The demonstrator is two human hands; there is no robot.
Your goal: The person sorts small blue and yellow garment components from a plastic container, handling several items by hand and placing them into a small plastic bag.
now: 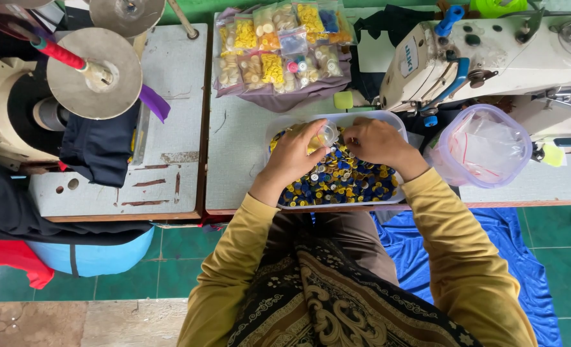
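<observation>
Blue and yellow buttons point(340, 180) fill a shallow white tray point(398, 125) at the worktop's near edge, directly under both hands. Left hand point(293, 156) grip closed on a small clear bag point(326, 134), mouth held open over the tray. Right hand point(375, 141) pinched just beside it; contents not visible. Beyond: sorted button packets point(279, 45); right, sewing machine point(491, 51).

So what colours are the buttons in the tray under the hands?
Mostly blue and yellow buttons, with a few white ones, in the head view, the only one.
</observation>
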